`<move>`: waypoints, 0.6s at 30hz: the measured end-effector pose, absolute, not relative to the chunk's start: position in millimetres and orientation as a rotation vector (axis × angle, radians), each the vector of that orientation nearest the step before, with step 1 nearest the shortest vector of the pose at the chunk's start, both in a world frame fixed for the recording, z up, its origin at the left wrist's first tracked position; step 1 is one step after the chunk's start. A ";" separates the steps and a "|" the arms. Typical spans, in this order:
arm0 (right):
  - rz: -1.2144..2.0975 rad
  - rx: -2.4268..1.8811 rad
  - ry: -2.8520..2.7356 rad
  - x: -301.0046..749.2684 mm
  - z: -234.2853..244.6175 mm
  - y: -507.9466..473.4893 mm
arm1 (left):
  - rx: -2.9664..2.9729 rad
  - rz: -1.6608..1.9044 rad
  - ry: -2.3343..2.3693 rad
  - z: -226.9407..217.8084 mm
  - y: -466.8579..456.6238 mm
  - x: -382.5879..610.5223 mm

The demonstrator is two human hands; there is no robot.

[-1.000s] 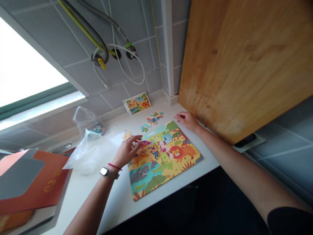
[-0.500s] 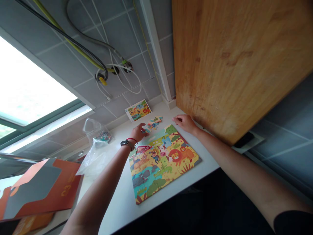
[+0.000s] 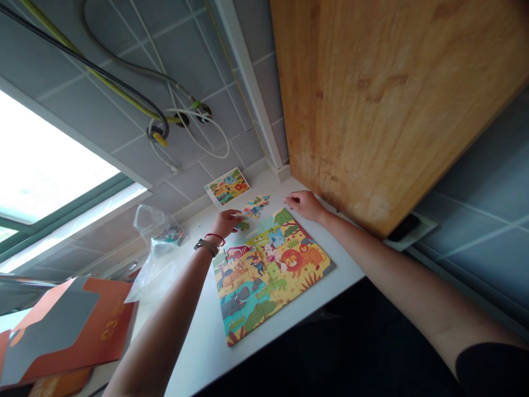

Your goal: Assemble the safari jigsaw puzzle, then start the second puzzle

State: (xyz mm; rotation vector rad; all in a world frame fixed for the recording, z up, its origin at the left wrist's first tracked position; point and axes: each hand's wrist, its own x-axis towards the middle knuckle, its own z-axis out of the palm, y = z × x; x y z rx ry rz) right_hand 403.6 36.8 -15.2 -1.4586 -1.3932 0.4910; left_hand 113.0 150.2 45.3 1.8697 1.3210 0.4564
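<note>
Jigsaw puzzle [image 3: 268, 273], nearly whole, on counter [image 3: 194, 342]. Left hand [image 3: 226, 223]: fingers narrowed at green piece [image 3: 243, 225] off the far edge, hold unclear. Right hand [image 3: 303, 205]: open, flat beside far corner. Loose pieces [image 3: 255, 207] lie just beyond.

Wooden board [image 3: 372, 105], white countertop [image 3: 198, 353], grey wall tiles [image 3: 103, 105], looped hoses and cables [image 3: 159, 129], bright window [image 3: 45, 165], orange box [image 3: 109, 331]

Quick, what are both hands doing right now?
Left hand: curled at a green jigsaw piece, hold unclear.
Right hand: open, resting beside the jigsaw puzzle.
</note>
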 end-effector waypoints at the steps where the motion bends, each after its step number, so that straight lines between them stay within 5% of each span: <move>1: 0.489 -1.462 -1.397 403.7 -15.4 36.9 | 1.848 0.469 1.305 45.1 145.4 118.1; 18: 0.490 -1.502 -1.462 400.7 -12.9 34.5 | 2.112 0.555 1.344 16.4 106.4 171.5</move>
